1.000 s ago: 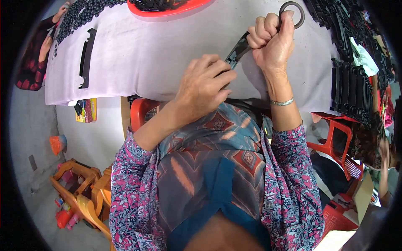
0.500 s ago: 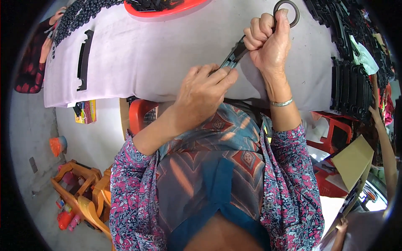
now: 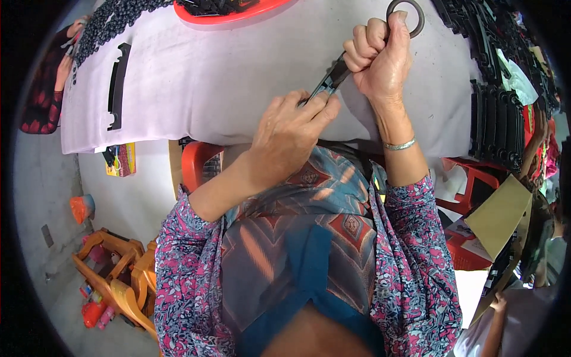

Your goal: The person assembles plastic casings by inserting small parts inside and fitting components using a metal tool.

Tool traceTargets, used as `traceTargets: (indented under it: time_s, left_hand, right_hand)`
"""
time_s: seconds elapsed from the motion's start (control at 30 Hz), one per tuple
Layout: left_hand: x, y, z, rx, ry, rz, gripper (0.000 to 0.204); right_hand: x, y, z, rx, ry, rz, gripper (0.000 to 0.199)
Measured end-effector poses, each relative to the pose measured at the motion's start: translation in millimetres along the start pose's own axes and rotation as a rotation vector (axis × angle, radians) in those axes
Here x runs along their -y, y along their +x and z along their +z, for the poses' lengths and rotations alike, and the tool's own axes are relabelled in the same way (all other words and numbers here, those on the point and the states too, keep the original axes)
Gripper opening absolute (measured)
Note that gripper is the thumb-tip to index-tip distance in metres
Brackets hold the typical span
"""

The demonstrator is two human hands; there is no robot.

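My right hand (image 3: 383,62) is closed round a pair of dark scissors (image 3: 338,72), with the thumb up against the big ring handle (image 3: 421,22). Their blades slant down and left, toward my left hand (image 3: 291,125). That hand is closed, with its fingers bent at the blade end. Only a bit of dark edge shows by its fingertips, and what it grips is mostly hidden. Both hands are above the near edge of the cloth-covered table (image 3: 238,77). A long black notched plastic part (image 3: 119,86) lies on the cloth at the left.
A red basin (image 3: 232,19) of black pieces stands at the far side. Small black beads (image 3: 110,30) are heaped at the far left, beside another person's hand (image 3: 64,68). Stacked black parts (image 3: 496,125) line the right side. An open cardboard flap (image 3: 499,217) is at the lower right.
My hands have barely moved and keep the same grip. At the right edge, another person's arm and the cardboard have shifted a little.
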State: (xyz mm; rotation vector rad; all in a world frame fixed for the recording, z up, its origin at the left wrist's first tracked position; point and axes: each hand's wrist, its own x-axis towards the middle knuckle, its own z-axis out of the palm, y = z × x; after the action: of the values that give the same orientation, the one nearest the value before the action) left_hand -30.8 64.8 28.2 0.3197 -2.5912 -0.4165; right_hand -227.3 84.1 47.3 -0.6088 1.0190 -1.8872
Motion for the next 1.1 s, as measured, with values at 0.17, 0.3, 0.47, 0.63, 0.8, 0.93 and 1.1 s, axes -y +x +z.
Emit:
traceTargets:
  time_s: [0.17, 0.3, 0.47, 0.63, 0.8, 0.93, 1.1]
  left_hand:
    - [1.9, -2.5, 0.6, 0.009, -0.011, -0.001, 0.038]
    - [1.7, -1.4, 0.2, 0.018, 0.021, 0.004, 0.037]
    - [0.4, -2.1, -0.5, 0.062, 0.082, 0.002, 0.032]
    - [-0.7, -2.2, -2.0, 0.105, 0.067, -0.011, 0.029]
    - [-1.9, 0.0, -2.3, 0.115, 0.088, -0.004, 0.026]
    - [0.6, 0.9, 1.8, 0.061, 0.126, 0.042, 0.019]
    - [3.2, 3.9, -0.2, 0.045, 0.090, 0.055, 0.015]
  right_hand:
    - [-10.3, -2.9, -0.2, 0.034, -0.048, 0.020, 0.058]
    - [-7.9, -1.7, -3.5, -0.007, 0.024, 0.018, 0.059]
    - [-1.8, 0.1, -6.4, -0.028, 0.032, 0.024, 0.059]
    - [0.4, -4.4, -6.2, 0.029, 0.068, 0.016, 0.059]
    - [0.9, -4.5, -5.9, 0.017, 0.050, 0.030, 0.058]
    - [-0.2, -4.6, -2.9, 0.026, 0.028, 0.013, 0.059]
    - [-2.1, -4.4, -1.1, 0.056, 0.005, 0.009, 0.060]
